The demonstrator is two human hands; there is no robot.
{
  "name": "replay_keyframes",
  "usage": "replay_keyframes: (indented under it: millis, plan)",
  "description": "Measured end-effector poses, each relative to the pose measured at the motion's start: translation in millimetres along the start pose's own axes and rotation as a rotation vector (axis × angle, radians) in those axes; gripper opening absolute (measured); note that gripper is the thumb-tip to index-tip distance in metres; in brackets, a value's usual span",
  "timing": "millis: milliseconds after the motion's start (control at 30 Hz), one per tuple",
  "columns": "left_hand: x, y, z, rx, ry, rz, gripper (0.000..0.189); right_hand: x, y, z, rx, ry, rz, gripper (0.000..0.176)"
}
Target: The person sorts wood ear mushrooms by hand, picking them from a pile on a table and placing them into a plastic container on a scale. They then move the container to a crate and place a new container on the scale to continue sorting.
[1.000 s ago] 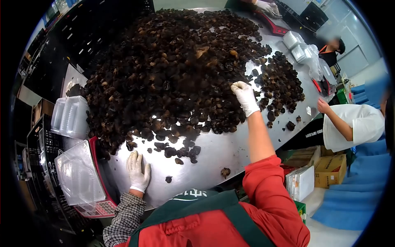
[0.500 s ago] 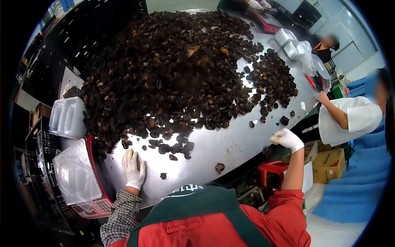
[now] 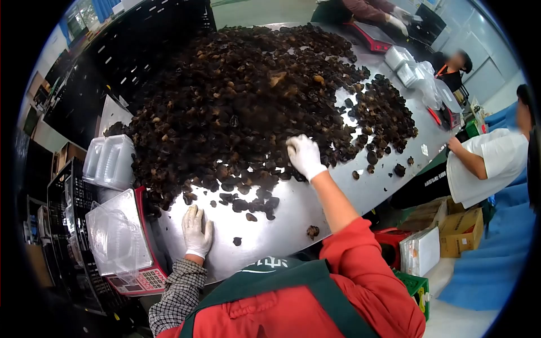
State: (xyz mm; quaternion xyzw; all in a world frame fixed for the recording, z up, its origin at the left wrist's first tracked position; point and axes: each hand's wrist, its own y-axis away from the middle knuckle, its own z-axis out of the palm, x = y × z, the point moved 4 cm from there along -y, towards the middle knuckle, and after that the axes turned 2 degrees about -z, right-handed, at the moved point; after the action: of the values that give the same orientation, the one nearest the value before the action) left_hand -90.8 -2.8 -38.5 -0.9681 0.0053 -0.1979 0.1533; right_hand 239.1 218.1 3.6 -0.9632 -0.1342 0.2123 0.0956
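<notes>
A big heap of dark brown, crinkled pieces that look like wood ear mushrooms (image 3: 225, 107) covers much of the metal table (image 3: 293, 208). My left hand (image 3: 196, 232), in a white glove, lies flat on the metal, fingers pointing at the heap's near edge. Beyond it are a few loose mushroom pieces (image 3: 242, 205). My right hand (image 3: 306, 158), also gloved, is over the heap's front edge with its fingers bent and apart from the thumb; nothing shows in it. One single piece (image 3: 237, 241) lies right of my left hand, another (image 3: 313, 231) near the table's front edge.
Left of my left hand stands a red scale (image 3: 147, 276) with a clear plastic container (image 3: 118, 236) on it. Stacked clear trays (image 3: 110, 160) are behind that. A co-worker in a white shirt (image 3: 479, 163) stands at the right, near cardboard boxes (image 3: 461, 230). Another person's gloved hands (image 3: 398, 22) are at the far end.
My right hand has swung from beyond the table's front edge, where a blurred dark piece was below it, left to the heap. My left hand stays flat on the table. The view has shifted slightly.
</notes>
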Motion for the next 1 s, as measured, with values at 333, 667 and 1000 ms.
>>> replay_keyframes:
  millis: [333,667,1000]
  plan:
    - [-2,0,3,-0.021,0.002,-0.035,0.047,-17,81,-44,0.128,-0.491,-0.062,0.013]
    - [-2,0,3,-0.015,-0.002,-0.037,0.047,7,55,-56,0.051,-0.126,-0.065,0.012]
    - [-1,0,3,-0.003,-0.021,-0.035,0.046,-8,51,-18,-0.055,-0.06,-0.045,0.017]
